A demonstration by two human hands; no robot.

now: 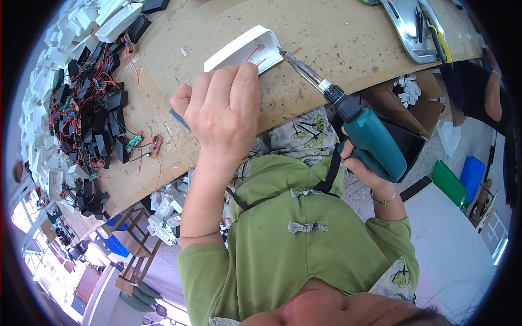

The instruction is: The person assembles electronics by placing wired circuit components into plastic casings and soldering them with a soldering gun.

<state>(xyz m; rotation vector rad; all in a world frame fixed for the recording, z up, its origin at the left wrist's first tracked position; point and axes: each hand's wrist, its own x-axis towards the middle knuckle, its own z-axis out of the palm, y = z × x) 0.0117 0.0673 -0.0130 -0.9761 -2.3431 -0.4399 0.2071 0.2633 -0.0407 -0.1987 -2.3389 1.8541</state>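
Note:
On the table before me lies a white plastic housing (239,49), a long open shell with rounded ends. A thin red wire (252,54) rises inside it. My left hand (222,106) is closed over the housing's near side, its fingertips hidden behind the knuckles. In my right hand (356,163) is a teal pistol-shaped soldering gun (375,141), gripped by its handle. Its long metal nozzle points up and left, and the dark tip is at the right end of the housing; whether it touches cannot be told.
Black boxes (100,119) with red wires and small green boards are heaped at the left, beside piled white housings (41,125). A metal tray (413,32) with hand tools lies at the far right. Below the table edge stands a cardboard box (418,108). Another person's arm (493,95) shows at right.

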